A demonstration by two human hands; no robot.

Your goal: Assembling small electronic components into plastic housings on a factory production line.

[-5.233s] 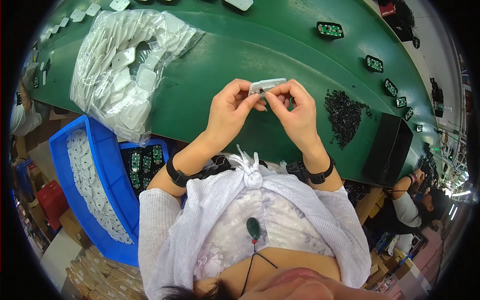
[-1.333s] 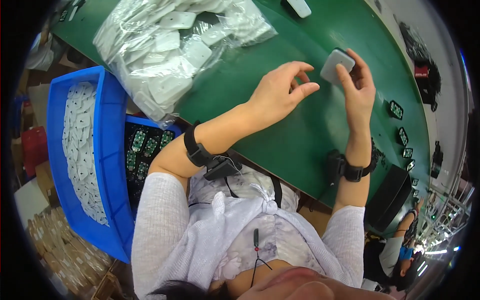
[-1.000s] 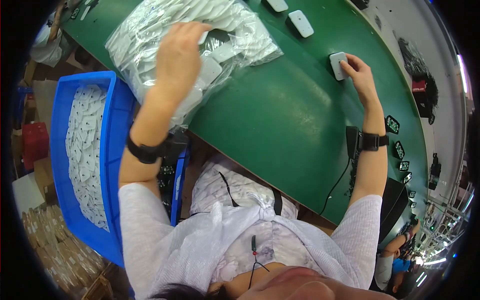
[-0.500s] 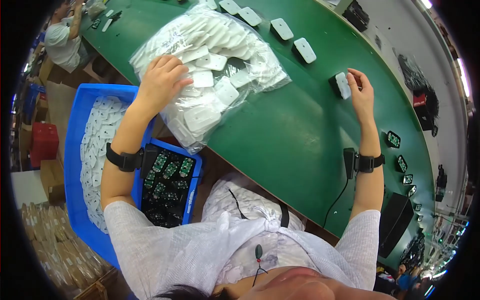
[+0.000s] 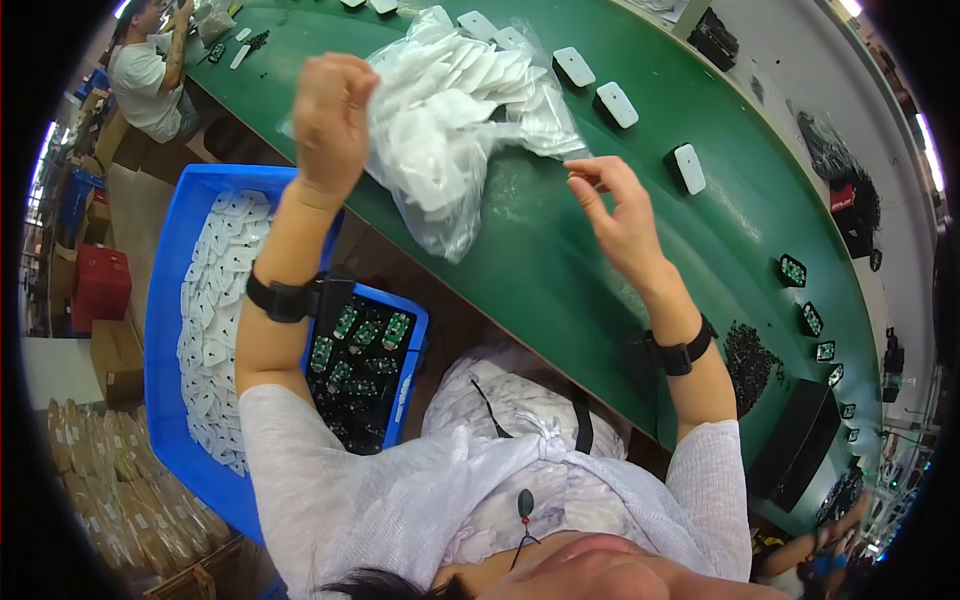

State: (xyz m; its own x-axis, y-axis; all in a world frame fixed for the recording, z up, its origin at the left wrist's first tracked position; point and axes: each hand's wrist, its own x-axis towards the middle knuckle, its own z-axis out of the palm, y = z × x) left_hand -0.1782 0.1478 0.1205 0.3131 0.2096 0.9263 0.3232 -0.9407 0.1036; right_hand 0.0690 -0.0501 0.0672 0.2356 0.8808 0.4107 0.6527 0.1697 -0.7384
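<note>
A clear plastic bag (image 5: 440, 150) full of flat white covers lies on the green table in front of me. My left hand (image 5: 332, 125) is raised at the bag's left side, its fingers curled closed on the plastic, partly blurred. At the bag's right corner, the fingertips and thumb of my right hand (image 5: 622, 215) are pinched on the thin plastic edge. Beyond the right hand, a black case with a white cover (image 5: 688, 168) sits alone on the table. Two more covered cases, a middle one (image 5: 616, 105) and a farther one (image 5: 574, 67), stand beside the bag.
A blue bin (image 5: 165, 330) of white covers stands left, with a smaller blue tray (image 5: 405, 375) of green circuit boards beside it. Open cases with boards (image 5: 792, 270) line the right edge of the table (image 5: 540, 290), near a pile of small black parts (image 5: 750, 365) and a black box (image 5: 797, 445). A person (image 5: 150, 75) works far left.
My left hand has risen from the covers to the bag's left side. My right hand has left the covered case and moved left to the bag's corner. The bag's near part has gathered away from me.
</note>
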